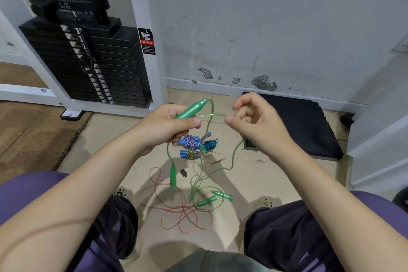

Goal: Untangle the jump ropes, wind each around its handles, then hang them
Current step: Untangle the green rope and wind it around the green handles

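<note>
Loose pink rope (176, 212) coiled on the floor tiles (242, 172) between the knees, two green handles (215, 199) beside it. Left hand (163, 126) wrapped around a green handle (192, 108); right hand (254, 119) pinching its green rope (215, 114). Second handle (173, 175) dangles. Wound blue-handled ropes (194, 146) farther off, weight stack (92, 62) behind.

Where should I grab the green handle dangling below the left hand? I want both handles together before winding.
Grip the hanging green handle around its wider lower body, coming from the right with the right hand, which now pinches the green rope. It hangs upright on the cord below the left hand, narrow end up, so a sideways wrap should likely hold best.
</note>
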A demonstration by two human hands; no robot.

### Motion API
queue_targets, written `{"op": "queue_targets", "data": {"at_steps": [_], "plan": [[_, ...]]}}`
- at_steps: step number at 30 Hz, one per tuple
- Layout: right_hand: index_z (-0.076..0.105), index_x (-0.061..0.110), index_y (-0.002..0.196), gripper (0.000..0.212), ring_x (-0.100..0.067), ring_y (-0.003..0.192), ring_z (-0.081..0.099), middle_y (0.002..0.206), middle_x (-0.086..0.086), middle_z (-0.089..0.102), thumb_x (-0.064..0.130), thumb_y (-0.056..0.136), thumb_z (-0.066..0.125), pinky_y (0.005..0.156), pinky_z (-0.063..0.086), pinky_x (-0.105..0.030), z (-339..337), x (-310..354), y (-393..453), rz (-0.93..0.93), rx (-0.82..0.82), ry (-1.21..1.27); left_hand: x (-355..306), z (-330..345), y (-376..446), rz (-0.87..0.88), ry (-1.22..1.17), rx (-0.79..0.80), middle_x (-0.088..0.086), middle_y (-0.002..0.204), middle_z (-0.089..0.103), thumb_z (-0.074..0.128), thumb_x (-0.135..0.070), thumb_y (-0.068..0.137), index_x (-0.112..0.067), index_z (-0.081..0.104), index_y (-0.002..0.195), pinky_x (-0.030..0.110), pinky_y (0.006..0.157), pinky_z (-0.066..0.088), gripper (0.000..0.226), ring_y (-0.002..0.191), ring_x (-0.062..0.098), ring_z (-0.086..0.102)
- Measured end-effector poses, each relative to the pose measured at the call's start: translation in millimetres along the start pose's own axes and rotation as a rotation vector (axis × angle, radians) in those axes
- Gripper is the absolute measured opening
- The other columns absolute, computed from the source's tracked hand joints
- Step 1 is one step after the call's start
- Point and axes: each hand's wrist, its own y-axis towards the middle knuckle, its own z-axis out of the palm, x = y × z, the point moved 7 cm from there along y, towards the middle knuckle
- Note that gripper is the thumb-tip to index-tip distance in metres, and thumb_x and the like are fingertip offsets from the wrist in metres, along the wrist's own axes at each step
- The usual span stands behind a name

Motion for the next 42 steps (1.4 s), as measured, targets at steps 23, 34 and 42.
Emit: {"op": "queue_targets", "data": {"at_steps": [23, 34, 42], "plan": [[0.062, 0.02, 0.083, 0.018, -0.007, 0.049, 0.034, 0.06, 0.001, 0.046, 0.004, 0.087, 0.069, 0.048, 0.031, -0.018, 19, 6, -5, -0.005, 0.043, -0.045, -8, 9, -2, 0.071, -0.062, 0.078, 0.0, 0.055, 0.051, 0.07, -0.029, 0.084, -0.009, 0.07, 0.089, 0.023, 0.048, 0.035, 0.021, 0.043, 0.013, 0.04], [0.066, 0.023, 0.087, 0.018, -0.014, 0.051, 0.035, 0.065, -0.003, 0.05, 0.008, 0.082, 0.076, 0.048, 0.033, -0.019, 28, 2, -9, 0.003, 0.165, 0.006, -7, 12, -4, 0.08, -0.058, 0.05, -0.001, 0.054, 0.049, 0.068, -0.021, 0.089, -0.013, 0.065, 0.079, 0.02, 0.045, 0.033, 0.013, 0.042, 0.012, 0.039], [0.05, 0.018, 0.085, 0.019, -0.013, 0.044, 0.041, 0.058, -0.001, 0.047, 0.003, 0.096, 0.053, 0.047, 0.034, -0.025, -5, 1, 0, 0.066, -0.167, 0.027, -3, 8, -1, 0.021, -0.109, 0.094, 0.003, 0.069, 0.065, 0.069, -0.031, 0.084, -0.004, 0.069, 0.103, 0.025, 0.061, 0.052, 0.034, 0.051, 0.014, 0.055]]}}
